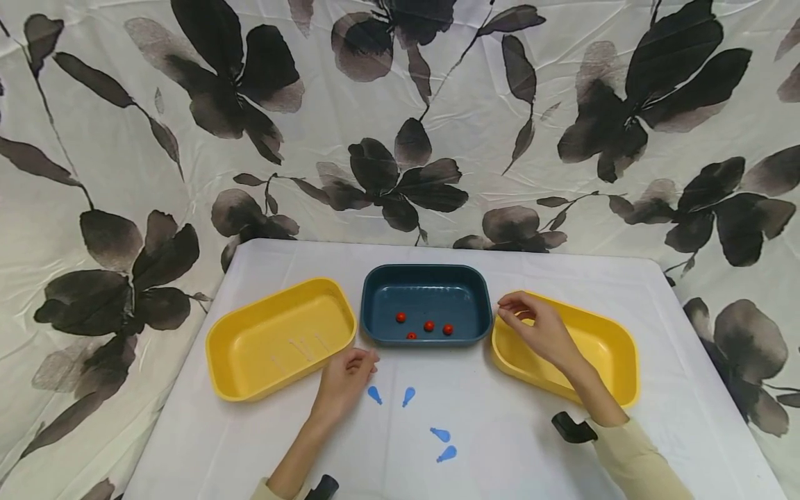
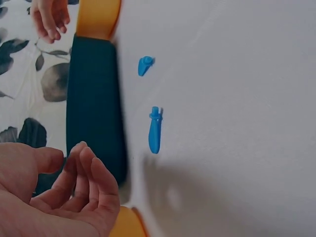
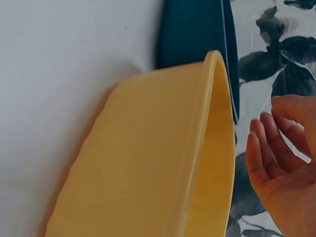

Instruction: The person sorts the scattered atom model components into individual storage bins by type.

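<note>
My left hand hovers beside the near right corner of the left yellow tray, fingers loosely curled. In the left wrist view nothing shows between its thumb and fingers. Over the left end of the right yellow tray is my right hand, fingers loosely bent, with nothing visible in it. The dark teal tray stands between them, with several small red round pieces inside. Several blue drop-shaped pieces with narrow necks lie on the table in front. Faint, thin clear pieces lie in the left yellow tray.
A white cloth covers the table. Behind it hangs a floral curtain. The teal tray sits close to both yellow trays. A black wrist camera mount sticks out beside the right wrist.
</note>
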The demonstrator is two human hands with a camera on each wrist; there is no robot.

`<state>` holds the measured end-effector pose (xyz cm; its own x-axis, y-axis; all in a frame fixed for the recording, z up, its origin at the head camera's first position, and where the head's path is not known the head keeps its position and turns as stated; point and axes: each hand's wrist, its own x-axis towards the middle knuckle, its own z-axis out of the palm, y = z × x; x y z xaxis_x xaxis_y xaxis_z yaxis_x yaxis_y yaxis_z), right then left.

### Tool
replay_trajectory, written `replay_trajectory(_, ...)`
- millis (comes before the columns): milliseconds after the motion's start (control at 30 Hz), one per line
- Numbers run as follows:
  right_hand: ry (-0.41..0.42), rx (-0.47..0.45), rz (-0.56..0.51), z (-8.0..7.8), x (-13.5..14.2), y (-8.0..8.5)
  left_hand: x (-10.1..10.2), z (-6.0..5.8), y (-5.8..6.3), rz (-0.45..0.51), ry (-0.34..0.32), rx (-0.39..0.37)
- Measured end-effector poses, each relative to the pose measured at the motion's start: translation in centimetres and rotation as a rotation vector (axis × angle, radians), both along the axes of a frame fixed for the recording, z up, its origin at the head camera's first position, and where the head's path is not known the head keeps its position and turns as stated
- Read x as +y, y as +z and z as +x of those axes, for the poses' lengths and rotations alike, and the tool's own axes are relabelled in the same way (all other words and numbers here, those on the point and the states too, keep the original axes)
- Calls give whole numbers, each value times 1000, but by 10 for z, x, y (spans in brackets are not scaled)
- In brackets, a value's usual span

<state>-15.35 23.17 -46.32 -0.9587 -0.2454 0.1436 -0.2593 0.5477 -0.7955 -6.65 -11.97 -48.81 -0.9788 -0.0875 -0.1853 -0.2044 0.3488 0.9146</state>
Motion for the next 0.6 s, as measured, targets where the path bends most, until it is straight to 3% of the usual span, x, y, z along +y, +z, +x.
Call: replay_trajectory(600, -116, 32, 43, 16, 42, -4, -3, 20, -21, -103, 13, -1)
